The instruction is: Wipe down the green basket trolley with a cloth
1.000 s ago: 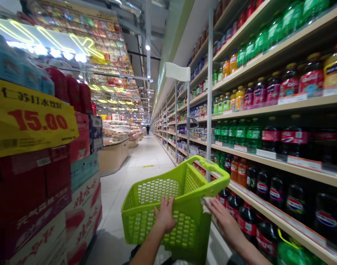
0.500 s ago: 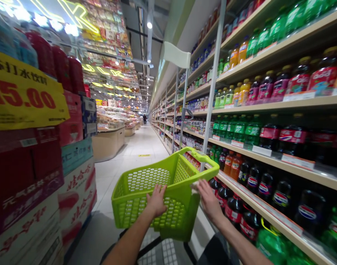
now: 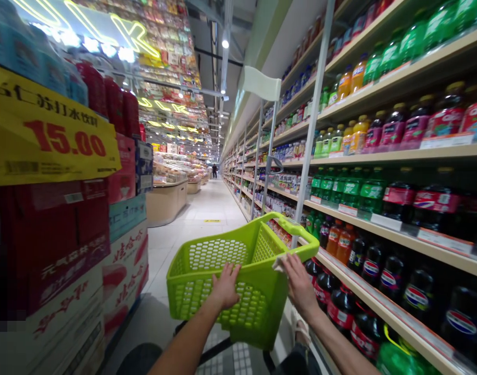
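Observation:
A green plastic shopping basket (image 3: 258, 297) with perforated sides stands in front of me, above a dark frame with a grey grid. My left hand (image 3: 226, 289) rests on its near side, fingers spread and reaching up to the rim. At the right end of the rim, my right hand (image 3: 299, 281) has its fingers bent around a small whitish cloth (image 3: 279, 262) that touches the basket's edge below the handle.
Shelves of bottled drinks (image 3: 394, 205) line the right side. On the left are stacked drink cartons (image 3: 125, 255) under a yellow price sign (image 3: 54, 135). A wooden display counter (image 3: 166, 203) stands farther along the aisle, with a person (image 3: 214, 171) in the distance.
The basket and surroundings sit farther right in view. My right hand and the cloth have risen slightly against the basket's edge. A light-coloured shoe now shows below my right hand.

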The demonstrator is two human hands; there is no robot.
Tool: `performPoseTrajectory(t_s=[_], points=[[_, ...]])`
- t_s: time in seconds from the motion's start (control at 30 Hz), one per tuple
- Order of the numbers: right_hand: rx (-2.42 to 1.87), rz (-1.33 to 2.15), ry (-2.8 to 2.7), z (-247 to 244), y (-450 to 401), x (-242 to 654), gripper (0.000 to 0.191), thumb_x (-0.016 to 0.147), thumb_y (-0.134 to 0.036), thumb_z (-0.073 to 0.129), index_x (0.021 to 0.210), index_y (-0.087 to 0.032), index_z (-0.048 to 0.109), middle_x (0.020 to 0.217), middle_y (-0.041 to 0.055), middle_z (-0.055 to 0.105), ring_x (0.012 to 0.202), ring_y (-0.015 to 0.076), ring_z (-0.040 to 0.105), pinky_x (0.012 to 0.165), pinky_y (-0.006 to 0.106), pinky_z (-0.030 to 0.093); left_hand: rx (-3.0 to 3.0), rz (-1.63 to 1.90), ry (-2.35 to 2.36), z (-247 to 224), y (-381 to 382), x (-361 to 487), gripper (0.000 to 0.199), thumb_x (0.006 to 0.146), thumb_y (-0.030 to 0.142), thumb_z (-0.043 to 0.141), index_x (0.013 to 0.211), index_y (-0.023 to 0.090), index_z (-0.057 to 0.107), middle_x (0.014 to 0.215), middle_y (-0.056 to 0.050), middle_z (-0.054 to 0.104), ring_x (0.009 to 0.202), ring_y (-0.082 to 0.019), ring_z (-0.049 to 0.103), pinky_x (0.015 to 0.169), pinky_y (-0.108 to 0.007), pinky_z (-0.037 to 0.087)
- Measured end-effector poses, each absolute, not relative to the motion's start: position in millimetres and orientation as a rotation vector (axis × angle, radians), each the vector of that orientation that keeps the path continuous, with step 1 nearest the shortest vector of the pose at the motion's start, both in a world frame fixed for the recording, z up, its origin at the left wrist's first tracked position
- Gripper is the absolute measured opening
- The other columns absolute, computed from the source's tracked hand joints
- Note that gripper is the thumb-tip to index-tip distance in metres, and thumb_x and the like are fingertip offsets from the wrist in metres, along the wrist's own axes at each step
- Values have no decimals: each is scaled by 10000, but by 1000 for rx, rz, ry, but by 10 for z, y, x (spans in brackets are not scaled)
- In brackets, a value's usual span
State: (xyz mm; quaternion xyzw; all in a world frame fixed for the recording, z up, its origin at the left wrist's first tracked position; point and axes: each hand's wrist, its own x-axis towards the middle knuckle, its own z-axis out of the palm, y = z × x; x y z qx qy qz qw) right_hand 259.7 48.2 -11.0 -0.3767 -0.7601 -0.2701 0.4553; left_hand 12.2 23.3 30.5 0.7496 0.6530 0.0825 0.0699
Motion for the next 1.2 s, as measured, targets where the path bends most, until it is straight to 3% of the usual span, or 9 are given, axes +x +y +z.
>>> performPoseTrajectory(t_s=[0.13,0.23,0.43,0.67,0.87,1.07,1.2], points=[[-773,-716,-1936,-132,537,2315,611,795,8,317,1359,-227,309,1349,73,425,1307,208,254,988,438,396,2200,279,2106,195,198,6,870,598,220,471,1395,158,127,1488,-62,59,1362,-232,35,1056,-547,139],[-669,-705,-2024,-170,522,2237,626,786,15,314,1358,-241,312,1320,56,465,1296,185,283,973,396,423,2206,277,2172,113,170,-98,858,596,197,457,1394,171,142,1487,-46,45,1362,-230,20,1061,-545,110],[-988,-701,-1798,360,638,2587,530,803,-53,355,1312,-190,408,1353,101,413,1300,250,269,1020,497,336,2203,326,2159,148,114,-134,825,602,193,453,1383,164,189,1481,-54,120,1360,-239,64,1058,-563,109],[-690,-683,-2148,-500,475,2277,572,789,5,325,1302,-232,414,1268,69,518,1279,179,319,953,396,442,2220,354,2121,94,68,-158,848,587,204,461,1386,161,179,1480,-55,132,1359,-254,60,1061,-569,89],[-777,-597,-1961,-125,438,2022,528,812,-27,336,1316,-174,398,1337,118,433,1303,224,260,1005,459,369,2259,314,2119,97,53,-145,893,576,222,473,1397,159,126,1486,-56,94,1361,-249,43,1064,-562,85],[-656,-624,-2114,-412,437,1692,501,809,-5,333,1241,-203,491,1226,87,552,1249,186,368,934,382,463,2324,291,2097,99,60,-212,833,627,216,453,1397,155,138,1482,-38,107,1360,-227,67,1081,-519,105],[-650,-578,-2103,-267,405,1465,480,824,-25,338,1262,-173,466,1296,103,484,1291,202,290,989,420,404,2165,273,2350,76,9,-442,766,658,170,432,1382,121,186,1473,-78,153,1357,-234,93,1071,-530,117]])
